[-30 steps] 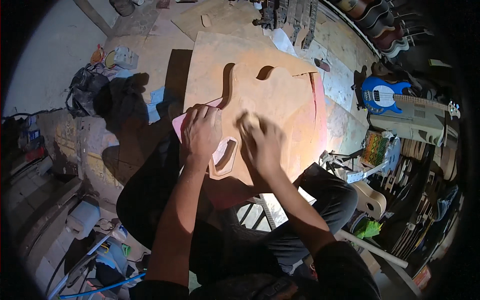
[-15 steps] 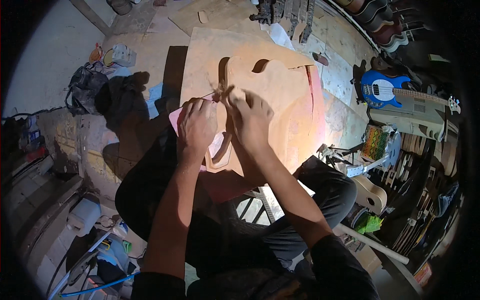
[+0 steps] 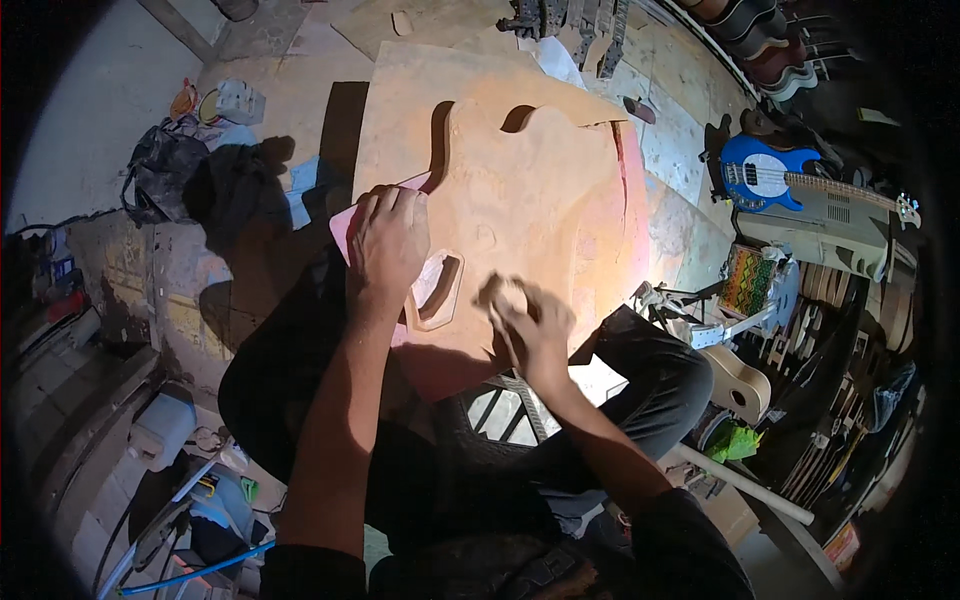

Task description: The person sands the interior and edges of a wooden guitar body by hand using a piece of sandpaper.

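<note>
An unfinished wooden guitar body with two horns and a routed opening lies on a thin board before me. My left hand presses on its left edge, fingers curled over the side beside a strip of pink. In my right hand is a small tan block with a dark edge, gripped between thumb and fingers. It is over the lower middle of the body, right of the opening. Motion smears the block, so I cannot make out its exact kind.
A dark bag and small containers stand at left. At right are a blue bass guitar, an acoustic guitar body and stacked wood pieces. A pale pole slants beside my right knee.
My right hand has moved from the upper part of the guitar body down and toward me, with the tan block. My left hand keeps to the left edge, shifted slightly.
</note>
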The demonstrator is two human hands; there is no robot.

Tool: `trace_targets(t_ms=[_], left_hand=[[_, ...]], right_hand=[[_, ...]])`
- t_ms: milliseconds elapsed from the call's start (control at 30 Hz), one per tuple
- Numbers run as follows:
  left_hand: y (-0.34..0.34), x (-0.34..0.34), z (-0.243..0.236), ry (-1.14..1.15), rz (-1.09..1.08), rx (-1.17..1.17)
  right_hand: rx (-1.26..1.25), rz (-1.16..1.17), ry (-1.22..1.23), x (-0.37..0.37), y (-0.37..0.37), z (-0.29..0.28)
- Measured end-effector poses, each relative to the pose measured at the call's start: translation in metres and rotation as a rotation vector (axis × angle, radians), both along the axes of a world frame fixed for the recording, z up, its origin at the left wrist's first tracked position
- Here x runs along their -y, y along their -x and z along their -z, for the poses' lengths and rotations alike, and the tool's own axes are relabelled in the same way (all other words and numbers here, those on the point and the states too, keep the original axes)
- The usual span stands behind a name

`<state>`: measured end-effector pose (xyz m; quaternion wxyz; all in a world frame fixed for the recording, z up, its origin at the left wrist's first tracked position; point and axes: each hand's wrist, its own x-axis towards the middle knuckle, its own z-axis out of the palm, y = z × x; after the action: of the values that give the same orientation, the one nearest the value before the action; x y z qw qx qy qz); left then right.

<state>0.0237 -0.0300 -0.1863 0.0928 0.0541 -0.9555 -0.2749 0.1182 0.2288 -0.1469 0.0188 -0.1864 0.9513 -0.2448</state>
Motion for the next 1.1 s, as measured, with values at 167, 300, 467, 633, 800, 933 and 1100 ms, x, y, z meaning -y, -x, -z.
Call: trace_targets(t_ms=[167, 300, 467, 633, 800, 933, 1100], left_hand=[[-0.001, -0.001, -0.002, 0.023, -0.011, 0.039], [-0.006, -0.003, -0.005, 0.004, -0.028, 0.055], [-0.002, -0.003, 0.005, 0.004, -0.013, 0.022], [-0.001, -0.002, -0.004, -0.005, 0.02, 0.015], [-0.006, 0.0, 0.0, 0.028, 0.016, 0.06], [-0.008, 0.002, 0.001, 0.025, -0.002, 0.064], [0.0, -0.015, -0.011, 0.089, 0.125, -0.014]], right_hand=[[-0.088, 0.056, 0.043, 0.055, 0.063, -0.006], [-0.089, 0.076, 0.078, 0.073, 0.094, -0.008], [-0.022, -0.01, -0.029, 0.009, -0.002, -0.008], [-0.053, 0.08, -0.001, 0.081, 0.116, -0.009], [0.061, 0.02, 0.066, 0.016, 0.012, 0.001], [-0.085, -0.024, 0.05, 0.05, 0.082, -0.002], [-0.032, 0.06, 0.28, 0.044, 0.215, 0.001]])
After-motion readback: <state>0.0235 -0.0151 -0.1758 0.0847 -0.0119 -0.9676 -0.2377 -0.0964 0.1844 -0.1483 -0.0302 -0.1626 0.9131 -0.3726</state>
